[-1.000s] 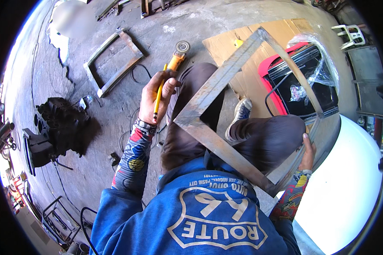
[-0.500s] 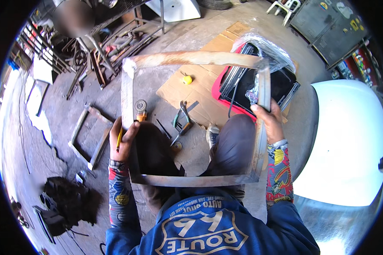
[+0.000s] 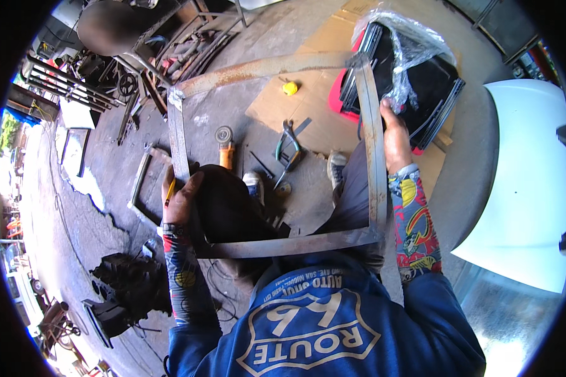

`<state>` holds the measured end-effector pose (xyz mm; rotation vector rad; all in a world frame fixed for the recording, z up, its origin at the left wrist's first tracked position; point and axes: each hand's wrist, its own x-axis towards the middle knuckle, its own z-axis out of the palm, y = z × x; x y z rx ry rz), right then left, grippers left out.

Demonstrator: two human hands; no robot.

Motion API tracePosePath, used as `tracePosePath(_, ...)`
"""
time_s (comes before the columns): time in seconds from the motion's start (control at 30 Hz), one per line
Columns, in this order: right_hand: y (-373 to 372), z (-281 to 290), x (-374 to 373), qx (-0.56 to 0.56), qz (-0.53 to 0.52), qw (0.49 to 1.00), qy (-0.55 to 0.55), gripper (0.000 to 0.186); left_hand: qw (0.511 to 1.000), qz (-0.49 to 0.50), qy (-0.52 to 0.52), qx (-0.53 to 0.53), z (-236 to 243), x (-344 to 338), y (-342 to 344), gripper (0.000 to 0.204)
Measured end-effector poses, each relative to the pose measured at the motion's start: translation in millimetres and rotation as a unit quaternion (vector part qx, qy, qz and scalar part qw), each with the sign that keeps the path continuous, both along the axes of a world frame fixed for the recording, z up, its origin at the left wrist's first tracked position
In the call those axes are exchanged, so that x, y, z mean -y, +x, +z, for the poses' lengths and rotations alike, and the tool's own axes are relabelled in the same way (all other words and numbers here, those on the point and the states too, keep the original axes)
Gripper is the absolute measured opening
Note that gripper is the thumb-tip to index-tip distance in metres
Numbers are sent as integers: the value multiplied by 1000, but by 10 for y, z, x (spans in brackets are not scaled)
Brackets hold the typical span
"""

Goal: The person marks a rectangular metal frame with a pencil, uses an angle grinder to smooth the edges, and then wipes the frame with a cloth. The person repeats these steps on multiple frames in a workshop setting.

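Note:
A rectangular flat-bar metal frame [image 3: 267, 68], rusty and grey with bright metal at a corner, is held over my knees. My left hand [image 3: 183, 196] is closed around its left bar, with a yellow pencil [image 3: 169, 193] also tucked in the fingers. My right hand [image 3: 397, 143] grips the right bar, thumb towards the far end. Through the frame's opening I see an angle grinder [image 3: 226, 154] with an orange body, locking pliers [image 3: 288, 141] with green on the handles, and a thin dark rod [image 3: 262, 164] on the floor.
Cardboard [image 3: 314, 103] lies ahead, bearing a yellow tape measure [image 3: 290, 88] and a red-black case [image 3: 421, 78] partly under clear plastic. A smaller metal frame [image 3: 143, 178] and a dark bulky part [image 3: 129, 276] lie left. A white curved panel [image 3: 525, 182] stands right. Scrap metal fills the far left.
The frame has tilted, its far bar rising farther from me and its near bar lifting slightly. Both hands keep their hold. My view has shifted, and my feet have come more into sight.

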<state>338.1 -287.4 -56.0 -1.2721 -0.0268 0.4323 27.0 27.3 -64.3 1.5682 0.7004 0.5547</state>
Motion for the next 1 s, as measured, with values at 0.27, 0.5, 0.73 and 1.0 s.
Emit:
tracePosePath(0.27,44,-40,-130,-69,23,997,37,27,996,53,-42,-52,26,33,-13,40)
tracePosePath(0.5,146,-26,127,-66,78,994,31,30,989,50,57,-127,4,24,52,88)
tracePosePath(0.73,406,-103,385,-101,127,983,82,41,996,80,-14,-40,444,-23,291,50)
tracePosePath(1.0,813,-54,356,-148,131,979,45,42,990,20,-130,41,121,-312,860,44)
